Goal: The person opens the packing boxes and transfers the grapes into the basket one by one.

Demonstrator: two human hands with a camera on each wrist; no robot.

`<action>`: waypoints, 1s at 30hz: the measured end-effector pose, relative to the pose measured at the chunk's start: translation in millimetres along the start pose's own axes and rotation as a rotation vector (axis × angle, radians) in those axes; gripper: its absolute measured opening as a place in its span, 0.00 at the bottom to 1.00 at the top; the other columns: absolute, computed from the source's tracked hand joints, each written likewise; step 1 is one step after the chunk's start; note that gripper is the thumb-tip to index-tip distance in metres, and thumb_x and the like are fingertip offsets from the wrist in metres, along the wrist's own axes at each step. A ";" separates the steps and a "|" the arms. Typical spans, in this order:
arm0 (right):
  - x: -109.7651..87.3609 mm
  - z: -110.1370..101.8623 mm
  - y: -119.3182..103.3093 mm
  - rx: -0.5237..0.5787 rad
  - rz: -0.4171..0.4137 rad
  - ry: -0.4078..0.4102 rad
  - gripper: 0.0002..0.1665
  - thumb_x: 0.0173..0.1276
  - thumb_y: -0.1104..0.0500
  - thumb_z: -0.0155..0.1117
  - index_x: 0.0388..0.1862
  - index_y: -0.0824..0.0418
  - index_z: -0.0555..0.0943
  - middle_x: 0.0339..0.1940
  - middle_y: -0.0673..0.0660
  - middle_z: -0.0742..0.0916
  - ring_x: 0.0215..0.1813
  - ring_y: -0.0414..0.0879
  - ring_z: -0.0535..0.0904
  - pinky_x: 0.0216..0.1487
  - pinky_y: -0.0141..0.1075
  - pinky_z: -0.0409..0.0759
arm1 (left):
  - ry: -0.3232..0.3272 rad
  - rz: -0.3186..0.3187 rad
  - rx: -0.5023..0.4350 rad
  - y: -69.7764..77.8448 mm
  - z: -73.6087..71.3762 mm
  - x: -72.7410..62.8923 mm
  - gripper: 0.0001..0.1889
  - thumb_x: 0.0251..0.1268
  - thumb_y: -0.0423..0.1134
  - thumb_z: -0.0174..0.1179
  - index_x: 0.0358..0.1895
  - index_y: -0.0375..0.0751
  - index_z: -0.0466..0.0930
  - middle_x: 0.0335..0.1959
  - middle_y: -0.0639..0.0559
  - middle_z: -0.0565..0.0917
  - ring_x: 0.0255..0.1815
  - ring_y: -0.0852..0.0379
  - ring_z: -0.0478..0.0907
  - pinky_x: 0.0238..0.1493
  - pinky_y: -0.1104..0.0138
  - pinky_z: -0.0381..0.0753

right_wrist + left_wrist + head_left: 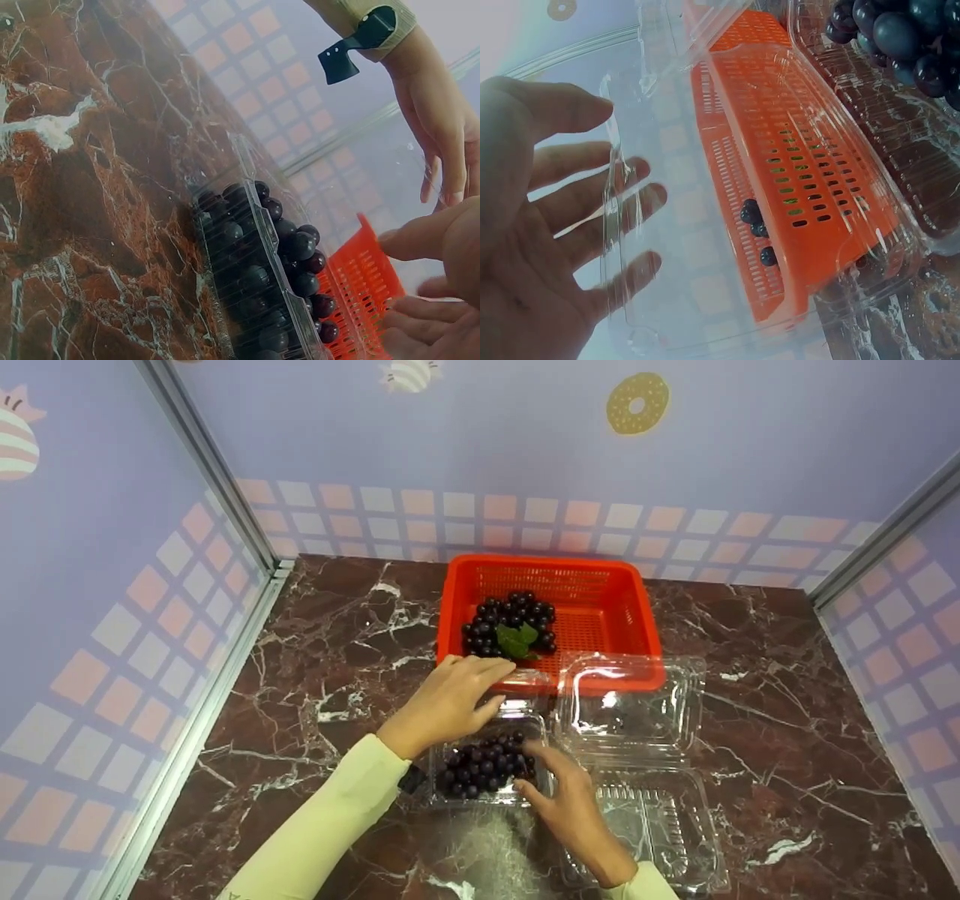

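Dark grapes fill the base of a clear plastic clamshell box, whose transparent lid stands raised at the far side. My left hand is at the lid's edge, with the thumb on one side and the loosely extended fingers seen through the plastic in the left wrist view. My right hand is over the box's right side, thumb and fingers apart, its fingertips close to the grapes. In the right wrist view it holds nothing between them.
Behind the box stands a red-orange basket with another bunch of grapes and a green leaf. A second clamshell box lies unfolded at the right, its lid overlapping the basket's front. Patterned walls enclose the marbled table.
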State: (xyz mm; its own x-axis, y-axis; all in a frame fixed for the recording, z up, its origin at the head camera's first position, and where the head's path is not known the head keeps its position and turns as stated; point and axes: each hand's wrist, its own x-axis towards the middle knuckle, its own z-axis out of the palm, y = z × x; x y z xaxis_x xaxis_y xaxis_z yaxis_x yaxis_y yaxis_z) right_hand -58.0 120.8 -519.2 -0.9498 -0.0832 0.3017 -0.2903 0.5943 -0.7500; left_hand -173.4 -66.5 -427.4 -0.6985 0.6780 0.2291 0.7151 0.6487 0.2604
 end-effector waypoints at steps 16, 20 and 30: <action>-6.0 2.9 -1.1 -0.052 -0.090 -0.343 0.08 0.58 0.67 0.68 0.37 0.60 0.87 0.37 0.52 0.90 0.42 0.46 0.86 0.48 0.37 0.83 | 0.186 0.115 -0.054 0.3 8.5 1.0 0.19 0.65 0.38 0.60 0.59 0.43 0.78 0.63 0.50 0.76 0.64 0.52 0.72 0.68 0.58 0.70; -6.7 2.9 -1.2 -0.055 -0.098 -0.378 0.08 0.59 0.66 0.68 0.38 0.58 0.87 0.38 0.50 0.90 0.42 0.44 0.86 0.48 0.36 0.82 | 0.197 0.141 -0.126 0.6 7.0 -0.9 0.14 0.64 0.36 0.60 0.53 0.44 0.82 0.52 0.51 0.80 0.54 0.56 0.78 0.57 0.64 0.79; -6.9 2.5 -1.4 -0.045 -0.090 -0.404 0.08 0.58 0.66 0.69 0.37 0.59 0.87 0.36 0.50 0.90 0.41 0.44 0.85 0.48 0.36 0.83 | -0.159 0.006 -0.090 -0.1 20.7 -13.0 0.21 0.64 0.46 0.62 0.60 0.48 0.77 0.56 0.52 0.79 0.49 0.54 0.81 0.50 0.61 0.82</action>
State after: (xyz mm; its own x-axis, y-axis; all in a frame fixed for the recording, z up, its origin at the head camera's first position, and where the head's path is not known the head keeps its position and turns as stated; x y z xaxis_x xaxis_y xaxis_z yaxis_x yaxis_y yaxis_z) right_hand -51.3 118.6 -521.8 -0.8929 -0.4384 0.1027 -0.3772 0.6037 -0.7023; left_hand -163.9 -68.3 -449.8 -0.6761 0.7324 0.0811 0.7086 0.6161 0.3439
